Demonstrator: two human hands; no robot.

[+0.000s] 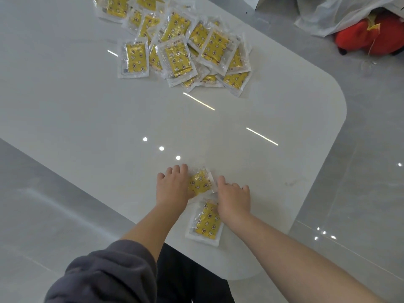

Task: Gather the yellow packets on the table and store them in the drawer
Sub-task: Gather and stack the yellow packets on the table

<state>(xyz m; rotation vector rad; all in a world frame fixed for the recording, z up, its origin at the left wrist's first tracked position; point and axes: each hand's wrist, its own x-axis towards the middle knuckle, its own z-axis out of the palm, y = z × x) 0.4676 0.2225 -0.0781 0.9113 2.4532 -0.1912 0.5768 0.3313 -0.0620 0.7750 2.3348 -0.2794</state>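
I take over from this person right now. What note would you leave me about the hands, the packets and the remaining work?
Left hand: flat, palm down, touching the upper packet.
Right hand: palm down, resting on the lower packet, near the edge of the table.
Big pile sits at the far end.
Nothing lifted yet; all gathering is left. Drawer not in view.

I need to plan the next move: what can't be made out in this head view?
Drawer: not in the head view.
Packet pile: cut off by the top edge; overlaps prevent a count.
Upper packet and lower packet: partly covered by the left hand and right hand; thumbs hidden, so any grip is unclear.
Packet print: too small to read.
Red toy: partly under a plastic bag.
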